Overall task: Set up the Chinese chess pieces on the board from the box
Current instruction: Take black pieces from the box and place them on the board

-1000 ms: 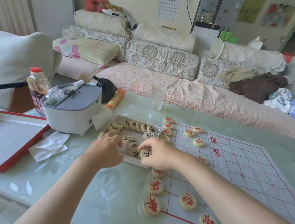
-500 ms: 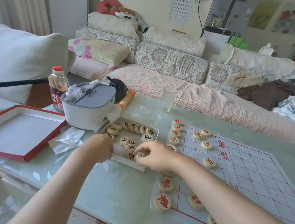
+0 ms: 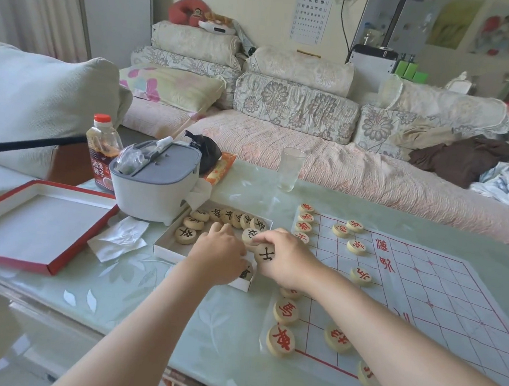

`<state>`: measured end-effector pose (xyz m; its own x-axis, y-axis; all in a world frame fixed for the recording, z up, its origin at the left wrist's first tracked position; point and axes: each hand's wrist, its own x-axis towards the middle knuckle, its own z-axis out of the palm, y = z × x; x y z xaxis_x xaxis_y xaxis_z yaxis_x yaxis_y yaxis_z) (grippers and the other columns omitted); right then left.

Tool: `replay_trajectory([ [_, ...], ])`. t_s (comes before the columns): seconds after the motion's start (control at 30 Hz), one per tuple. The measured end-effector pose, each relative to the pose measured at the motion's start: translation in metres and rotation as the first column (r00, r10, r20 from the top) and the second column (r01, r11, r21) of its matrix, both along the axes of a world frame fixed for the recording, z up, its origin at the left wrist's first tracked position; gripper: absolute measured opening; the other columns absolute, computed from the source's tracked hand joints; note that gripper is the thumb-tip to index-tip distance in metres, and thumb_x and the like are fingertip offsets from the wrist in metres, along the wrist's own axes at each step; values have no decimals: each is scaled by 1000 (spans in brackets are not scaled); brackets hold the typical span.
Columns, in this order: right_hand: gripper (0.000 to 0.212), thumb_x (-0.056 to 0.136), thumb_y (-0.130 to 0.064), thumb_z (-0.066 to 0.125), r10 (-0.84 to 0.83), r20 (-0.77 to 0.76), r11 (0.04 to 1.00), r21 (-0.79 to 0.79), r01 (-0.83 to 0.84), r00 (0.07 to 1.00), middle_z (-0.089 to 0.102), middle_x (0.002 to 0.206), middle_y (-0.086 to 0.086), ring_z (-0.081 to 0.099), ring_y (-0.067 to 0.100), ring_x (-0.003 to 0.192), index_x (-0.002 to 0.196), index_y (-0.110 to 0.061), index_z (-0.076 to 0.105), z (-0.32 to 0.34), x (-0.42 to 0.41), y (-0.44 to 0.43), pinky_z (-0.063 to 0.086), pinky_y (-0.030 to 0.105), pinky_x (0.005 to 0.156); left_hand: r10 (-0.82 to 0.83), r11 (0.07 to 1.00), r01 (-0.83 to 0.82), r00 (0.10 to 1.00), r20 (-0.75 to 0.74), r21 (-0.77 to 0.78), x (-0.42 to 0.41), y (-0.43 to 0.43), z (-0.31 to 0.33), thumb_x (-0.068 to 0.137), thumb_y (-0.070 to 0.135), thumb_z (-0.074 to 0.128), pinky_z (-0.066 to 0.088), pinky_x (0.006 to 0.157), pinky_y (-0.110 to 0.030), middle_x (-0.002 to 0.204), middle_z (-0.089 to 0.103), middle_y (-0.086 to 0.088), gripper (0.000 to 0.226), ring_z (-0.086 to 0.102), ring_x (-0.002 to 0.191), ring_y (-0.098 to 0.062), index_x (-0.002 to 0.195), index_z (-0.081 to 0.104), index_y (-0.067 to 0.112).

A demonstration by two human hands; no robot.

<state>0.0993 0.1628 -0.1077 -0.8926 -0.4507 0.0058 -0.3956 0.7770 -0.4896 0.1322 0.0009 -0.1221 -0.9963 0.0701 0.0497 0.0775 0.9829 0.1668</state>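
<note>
A shallow white box (image 3: 167,245) on the glass table holds several pale wooden chess pieces with black characters. My right hand (image 3: 287,259) is over the box's right side and pinches one black-character piece (image 3: 265,253), tilted up on edge. My left hand (image 3: 218,256) rests in the box with its fingers curled; whether it holds a piece is hidden. To the right lies the paper board (image 3: 441,289) with red lines. Red-character pieces (image 3: 286,311) stand along its left edge and on inner points.
The red-edged box lid (image 3: 33,226) lies at the left. Behind the box stand a grey-and-white container (image 3: 155,185), a sauce bottle (image 3: 101,150), crumpled tissue (image 3: 120,238) and a clear glass (image 3: 290,170). A sofa with cushions runs along the table's far side.
My right hand has lifted a black-character piece out of the box and tipped it upright. My left hand moved further into the box. The camera has shifted slightly.
</note>
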Motion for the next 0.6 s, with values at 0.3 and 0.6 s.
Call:
replay_trajectory([
  [0.3, 39, 83, -17, 73, -58, -47, 987, -155, 50, 997, 62, 121, -8, 57, 4, 106, 120, -26, 66, 13, 5, 47, 34, -1, 78, 4, 984, -9, 999, 33, 176, 2, 19, 32, 89, 24, 52, 50, 82, -34, 105, 64, -2, 19, 57, 98, -23, 101, 66, 19],
  [0.6, 37, 83, -30, 74, -224, -26, 961, -172, 216, 974, 56, 118, -10, 56, 7, 108, 118, -30, 65, 23, 30, 150, 37, 17, 84, -194, 846, 168, 981, -1, 506, 8, 122, 50, 95, 21, 48, 47, 59, -29, 96, 66, -2, 23, 64, 74, -19, 115, 53, 31],
])
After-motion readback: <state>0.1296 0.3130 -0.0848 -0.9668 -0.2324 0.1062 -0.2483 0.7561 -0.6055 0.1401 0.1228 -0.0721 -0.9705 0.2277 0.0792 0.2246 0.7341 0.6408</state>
